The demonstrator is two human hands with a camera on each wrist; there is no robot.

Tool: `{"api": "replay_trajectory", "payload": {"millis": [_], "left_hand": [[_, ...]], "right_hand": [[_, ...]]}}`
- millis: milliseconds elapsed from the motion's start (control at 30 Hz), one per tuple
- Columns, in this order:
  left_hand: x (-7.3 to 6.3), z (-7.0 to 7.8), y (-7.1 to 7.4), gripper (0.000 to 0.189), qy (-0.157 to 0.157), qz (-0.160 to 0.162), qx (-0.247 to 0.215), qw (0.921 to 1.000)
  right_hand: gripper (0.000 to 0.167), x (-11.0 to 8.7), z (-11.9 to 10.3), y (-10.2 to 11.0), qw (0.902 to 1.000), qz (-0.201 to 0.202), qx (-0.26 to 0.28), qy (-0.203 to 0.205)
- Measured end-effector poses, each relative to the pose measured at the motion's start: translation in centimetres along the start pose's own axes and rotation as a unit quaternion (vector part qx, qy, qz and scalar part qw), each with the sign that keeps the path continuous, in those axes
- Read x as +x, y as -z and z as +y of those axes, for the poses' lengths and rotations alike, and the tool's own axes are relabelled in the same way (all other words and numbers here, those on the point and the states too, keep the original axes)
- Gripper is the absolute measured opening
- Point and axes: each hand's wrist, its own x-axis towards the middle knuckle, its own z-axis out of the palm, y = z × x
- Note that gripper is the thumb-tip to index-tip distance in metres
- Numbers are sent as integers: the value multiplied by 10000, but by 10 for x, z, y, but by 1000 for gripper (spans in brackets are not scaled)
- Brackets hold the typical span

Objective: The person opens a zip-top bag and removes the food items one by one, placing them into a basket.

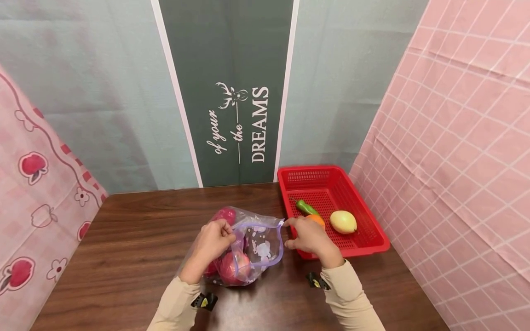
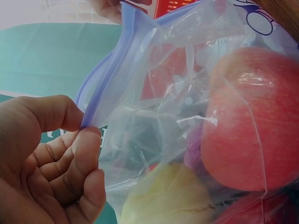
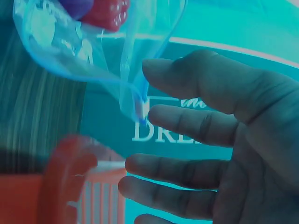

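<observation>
A clear zip bag (image 1: 265, 246) with a purple-edged mouth lies on the table, its opening facing right. Through its plastic show a red apple (image 2: 257, 121), a pale yellow fruit (image 2: 163, 198) and a bumpy red item (image 3: 107, 14). My left hand (image 1: 213, 243) pinches the purple edge of the bag between thumb and index finger. At the mouth's far right corner is a white slider (image 1: 281, 223). Beside it my right hand (image 1: 310, 236) hovers with fingers spread, thumb and index fingertips close to the slider; the right wrist view shows nothing gripped.
A red plastic basket (image 1: 381, 243) stands on the right of the brown table (image 1: 136, 239). Inside it lie a green pepper (image 1: 306, 208), an orange (image 1: 317, 219) partly behind my right hand, and a pale yellow pear (image 1: 343, 222). Hanging cloths border the table's back and sides.
</observation>
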Motion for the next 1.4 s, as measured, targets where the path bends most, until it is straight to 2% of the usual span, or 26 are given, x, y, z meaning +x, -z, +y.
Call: {"api": "replay_trajectory", "payload": {"millis": [233,367,567,733,967,1167,1400], "left_hand": [[0,1,1,16,-31,-13,26,10000],[0,2,1,16,-18,-4,54,10000],[1,2,0,15,-22,-2,74,10000],[1,3,1,14,-41,16,76,10000],[0,2,0,14,-51,-10,73,10000],[-1,1,1,14,-56,-3,89,9999],[-1,2,1,15,-42,-38,95,9999]], "right_hand": [[46,4,-13,-10,9985,-41,81,544],[47,5,-20,-14,9986,-174,110,492],[41,2,-30,-14,9990,-140,45,419],[38,3,-37,-19,9968,-141,65,778],[30,13,-43,-40,9864,-161,299,1608],[34,22,-45,-58,9835,-349,363,1739],[43,31,-46,-75,9786,-772,592,1815]]}}
